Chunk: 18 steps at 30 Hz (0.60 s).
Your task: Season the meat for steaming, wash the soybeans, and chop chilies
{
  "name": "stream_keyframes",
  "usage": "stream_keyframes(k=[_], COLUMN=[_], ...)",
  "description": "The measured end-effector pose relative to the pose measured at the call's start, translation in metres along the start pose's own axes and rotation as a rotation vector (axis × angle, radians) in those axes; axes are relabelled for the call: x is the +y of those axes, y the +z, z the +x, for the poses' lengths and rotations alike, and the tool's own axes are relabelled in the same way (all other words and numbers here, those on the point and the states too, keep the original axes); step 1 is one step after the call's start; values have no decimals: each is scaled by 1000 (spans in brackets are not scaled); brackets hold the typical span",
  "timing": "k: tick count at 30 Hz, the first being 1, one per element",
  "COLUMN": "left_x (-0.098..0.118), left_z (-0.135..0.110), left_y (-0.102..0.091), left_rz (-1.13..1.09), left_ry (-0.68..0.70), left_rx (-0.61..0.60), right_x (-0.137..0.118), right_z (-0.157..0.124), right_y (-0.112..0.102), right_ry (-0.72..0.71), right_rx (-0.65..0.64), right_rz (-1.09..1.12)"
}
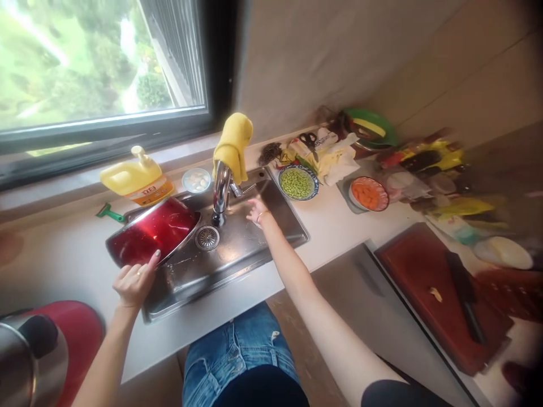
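Note:
A shiny red pot (156, 232) leans on its side over the left part of the steel sink (250, 249), its rim facing the drain. My left hand (138, 278) is closed on the pot's near edge, thumb pressed along the outside. Over the right half of the sink, my right hand (257, 212) has its fingers apart and holds nothing I can see. It is just below the lever of the chrome faucet (221, 192), and I cannot tell if they touch. A yellow cloth (233, 144) drapes over the faucet's top.
Behind the pot stand a yellow detergent jug (138, 178), a green peeler (110, 213) and a small bowl of white pieces (197, 181). To the right are a bowl of green beans (298, 182), a bowl of orange slices (368, 194), and a knife (466, 299) on a brown cutting board (418, 271).

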<state>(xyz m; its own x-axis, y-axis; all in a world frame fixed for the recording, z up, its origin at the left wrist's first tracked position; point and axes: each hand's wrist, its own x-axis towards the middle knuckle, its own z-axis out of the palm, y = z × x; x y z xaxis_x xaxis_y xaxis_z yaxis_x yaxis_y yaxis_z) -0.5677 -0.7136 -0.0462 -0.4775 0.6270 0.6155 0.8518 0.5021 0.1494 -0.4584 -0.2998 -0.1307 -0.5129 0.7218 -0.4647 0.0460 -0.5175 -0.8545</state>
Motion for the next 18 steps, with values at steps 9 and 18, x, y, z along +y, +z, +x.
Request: stream_keyframes(k=[9,18], left_x=[31,77], left_z=[-17,-39], left_y=[12,99], left_rz=[-174,-616], left_ry=[-701,-1482], left_rx=[258,347], right_x=[48,-28], right_z=[-83,-29], right_y=[-49,-138], right_ry=[389,212], right_rx=[121,132], right_rz=[-38,442])
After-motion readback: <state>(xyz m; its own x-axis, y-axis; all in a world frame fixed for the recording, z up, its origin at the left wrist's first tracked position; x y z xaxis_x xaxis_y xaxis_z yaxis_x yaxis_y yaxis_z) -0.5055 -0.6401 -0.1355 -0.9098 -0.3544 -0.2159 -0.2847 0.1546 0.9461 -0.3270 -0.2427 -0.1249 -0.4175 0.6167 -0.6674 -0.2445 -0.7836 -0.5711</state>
